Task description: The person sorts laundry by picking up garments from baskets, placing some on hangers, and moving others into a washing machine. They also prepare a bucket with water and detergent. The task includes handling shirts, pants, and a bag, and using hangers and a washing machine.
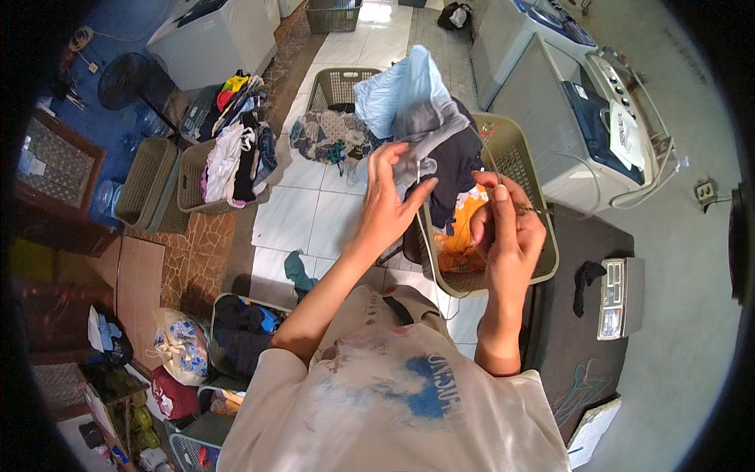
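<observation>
My left hand point(392, 197) is raised with thumb and fingers apart, in front of a grey sheer cloth point(430, 127). To its right, my right hand point(510, 221) has its fingers curled, with a thin dark strand by them; whether it grips that is unclear. Beneath both hands a green plastic laundry basket point(545, 236) holds dark clothing point(451, 171) and an orange patterned cloth point(466, 224). A light blue cloth point(407, 88) lies at the far side of the pile. A thin white cord point(427, 253) hangs down past the basket's left rim.
Washing machines point(566, 112) stand at the right. A dark table point(590, 236) bears a digital scale point(619, 299), a black sock point(585, 286) and wire hangers. Left are laundry baskets point(191, 183) with clothes and a fan point(124, 81). A green cloth point(299, 274) lies on the floor.
</observation>
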Demonstrator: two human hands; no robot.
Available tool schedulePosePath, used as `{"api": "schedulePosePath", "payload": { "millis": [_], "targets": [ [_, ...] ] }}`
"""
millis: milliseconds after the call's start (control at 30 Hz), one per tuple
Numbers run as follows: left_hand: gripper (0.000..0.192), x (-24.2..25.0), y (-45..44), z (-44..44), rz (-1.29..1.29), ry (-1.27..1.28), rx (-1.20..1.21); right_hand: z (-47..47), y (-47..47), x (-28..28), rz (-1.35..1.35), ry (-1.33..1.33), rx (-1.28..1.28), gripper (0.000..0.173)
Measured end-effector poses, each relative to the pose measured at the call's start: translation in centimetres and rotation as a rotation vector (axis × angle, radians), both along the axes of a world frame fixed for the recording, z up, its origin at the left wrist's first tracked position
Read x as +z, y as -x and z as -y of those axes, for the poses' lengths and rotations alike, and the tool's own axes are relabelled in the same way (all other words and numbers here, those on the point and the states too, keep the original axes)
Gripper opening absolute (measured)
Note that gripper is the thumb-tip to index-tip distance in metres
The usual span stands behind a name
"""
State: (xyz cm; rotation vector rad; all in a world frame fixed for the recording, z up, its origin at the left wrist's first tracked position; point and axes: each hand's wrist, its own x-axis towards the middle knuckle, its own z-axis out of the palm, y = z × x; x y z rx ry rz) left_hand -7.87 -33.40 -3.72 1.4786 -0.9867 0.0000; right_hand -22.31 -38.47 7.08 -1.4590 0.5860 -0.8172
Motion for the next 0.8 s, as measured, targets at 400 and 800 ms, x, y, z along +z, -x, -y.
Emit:
{"api": "schedulePosePath", "payload": {
  "millis": [400, 800],
  "targets": [
    [0.047, 1.2, -3.9, 5.6, 0.153, 0.246, -0.112, -0.4, -1.0, 4.5, 0.208, 0.018, -0.088, 0.023],
    [0.027, -0.2, -1.4, 4.3, 0.007, 0.077, -0.078, 0.7, -2.1, 4.5, 0.280, -0.037, -0.170, 0.024]
  ]
}}
